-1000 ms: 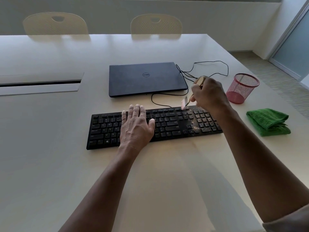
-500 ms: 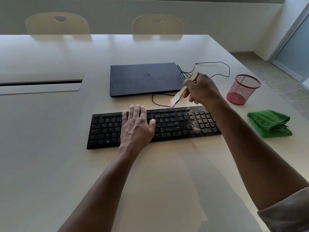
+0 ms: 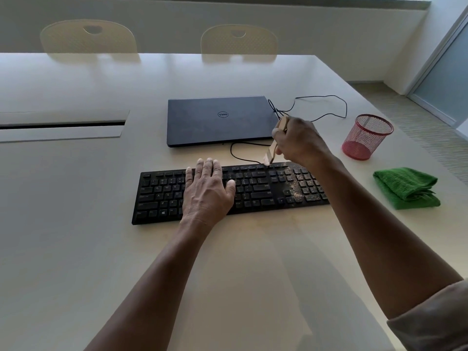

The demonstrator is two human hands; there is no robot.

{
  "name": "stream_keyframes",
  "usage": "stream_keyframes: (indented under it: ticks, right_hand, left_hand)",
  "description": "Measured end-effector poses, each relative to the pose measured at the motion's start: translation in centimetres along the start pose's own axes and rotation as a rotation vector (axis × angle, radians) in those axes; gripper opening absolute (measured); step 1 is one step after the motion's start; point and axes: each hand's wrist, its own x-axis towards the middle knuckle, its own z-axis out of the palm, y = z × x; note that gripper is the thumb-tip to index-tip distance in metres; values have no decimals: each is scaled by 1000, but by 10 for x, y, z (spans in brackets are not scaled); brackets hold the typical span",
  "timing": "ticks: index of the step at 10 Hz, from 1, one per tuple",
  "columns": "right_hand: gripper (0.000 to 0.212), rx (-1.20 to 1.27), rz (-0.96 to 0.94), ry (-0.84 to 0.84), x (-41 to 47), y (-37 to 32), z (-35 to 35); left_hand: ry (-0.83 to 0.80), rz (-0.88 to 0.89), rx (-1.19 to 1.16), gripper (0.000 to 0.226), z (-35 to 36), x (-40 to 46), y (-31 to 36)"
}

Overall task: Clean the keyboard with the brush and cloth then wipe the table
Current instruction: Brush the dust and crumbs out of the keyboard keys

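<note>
The left hand [image 3: 206, 191] covers the middle keys of the keyboard [image 3: 162, 196]. The brush [image 3: 272, 150] is blurred, its handle mostly hidden inside the right hand [image 3: 298, 141]. The frame's edges crop both arms.

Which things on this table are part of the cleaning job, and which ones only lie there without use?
Part of the job:
keyboard, with crumbs at its right end
brush, gripped by the right hand
green cloth, folded, untouched
table
left hand, flat on the keys

Just lying about:
closed laptop
black cable
red mesh cup

View: head-worn, single wide-angle
Facing: forward and down over the table [image 3: 76, 224]
Range: close, about arm's reach, probably
</note>
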Motion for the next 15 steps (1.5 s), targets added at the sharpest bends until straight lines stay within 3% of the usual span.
stream_keyframes:
  ticks: [1,3,5,7,9,11,13,15]
  right_hand:
    - [29,-81,43,-91,1,1,-9]
    - [31,24,4,17,-1,-6,-7]
    - [28,-38,71,-122,-4,1,-7]
    - [24,73,-59,3,-7,-8,-5]
    - [24,33,2,-126,-7,-7,-6]
    - [22,133,-74,-27,-7,-15,1]
    - [27,11,-10,-130,-7,-15,2]
    - [23,132,-61,-68,-7,-19,2]
  left_hand:
    - [-4,-1,2,70,0,1,0]
    - [-3,-1,0,70,0,0,-1]
    - [-1,0,-3,70,0,0,-1]
    - [5,0,-6,70,1,1,0]
    - [14,0,-4,70,0,0,0]
    - [11,0,-2,70,0,0,0]
    - [5,-5,-1,70,0,1,0]
    - [1,-1,1,70,0,1,-1]
